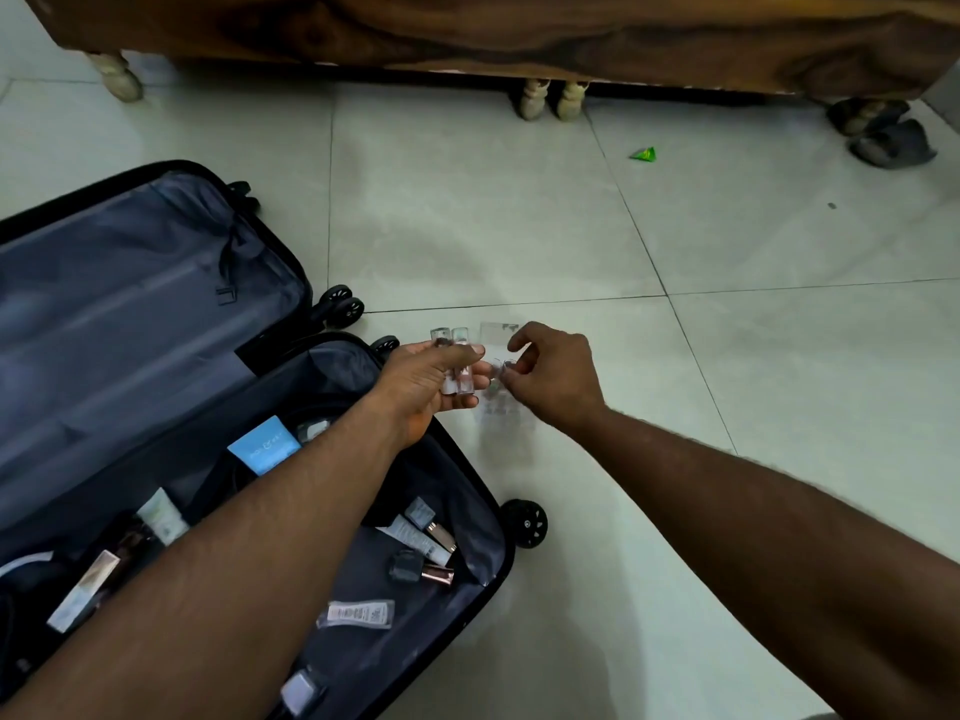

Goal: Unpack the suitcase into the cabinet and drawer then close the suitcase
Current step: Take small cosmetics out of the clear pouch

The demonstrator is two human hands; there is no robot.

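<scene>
Holding two small clear bottles [456,363] upright side by side, my left hand [423,389] has its fingers curled round them just past the right edge of the open suitcase [249,387]. Close beside it, my right hand [553,379] pinches a small clear item [500,367] that is too blurred for me to name; a faint transparent sheet or packet [500,336] shows behind it. Both hands hang above the pale tiled floor [675,241]. On the left, the suitcase lies flat, its near half still scattered with cosmetics: a blue tube [264,445], a white tube [418,542], a flat packet [358,613]. Far across the floor stands dark wooden furniture [519,33], with a green scrap [644,154] and grey slippers [891,142] on the tiles near it.
</scene>
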